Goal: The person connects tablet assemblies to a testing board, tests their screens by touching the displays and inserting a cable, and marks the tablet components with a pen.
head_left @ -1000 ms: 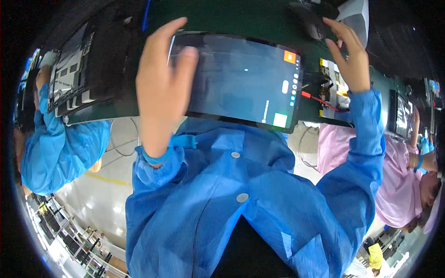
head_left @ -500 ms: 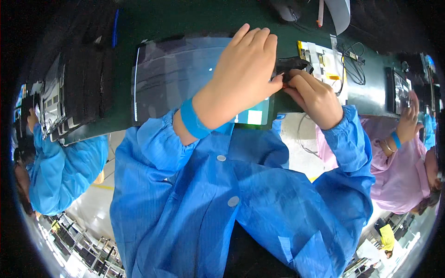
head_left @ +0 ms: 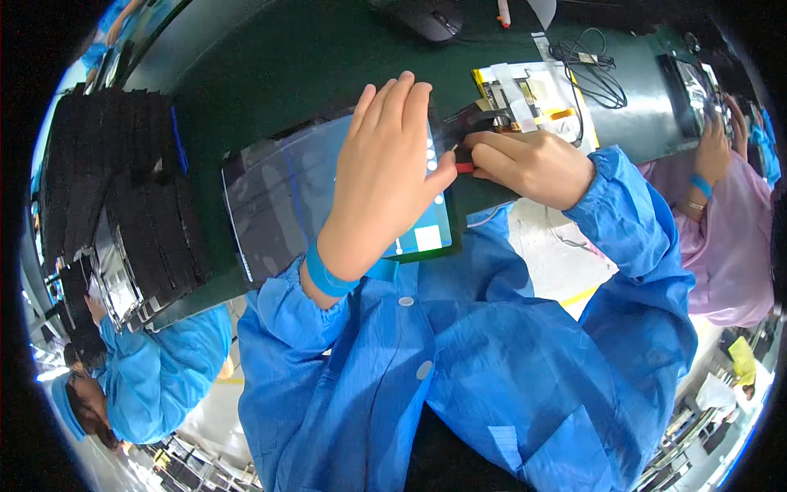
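A flat screen panel (head_left: 279,197) lies in front of me, dark on its left and lit blue with white icons on its right. My left hand (head_left: 381,168) rests across the lit part, fingers stretched out, its thumb at the panel's right edge. There my right hand (head_left: 533,168) pinches a small black-and-red piece (head_left: 464,167), whose kind is not clear. A black flexible strip (head_left: 471,123) runs from beside the panel toward an opened electronic assembly (head_left: 533,94) with white and yellow parts. The right fingertips are partly hidden.
A coiled black cable (head_left: 594,78) lies beyond the assembly. At the far edge are a computer mouse (head_left: 434,23) and a white-and-orange pen-like stick (head_left: 503,13). Black stacked panels (head_left: 123,180) stand left. Co-workers in blue (head_left: 168,369) and pink (head_left: 713,234) sit on either side.
My view has turned and shifted, so the table looks tilted. More of the screen's blue lit area shows. The red part in my right hand is now more visible beside my left thumb.
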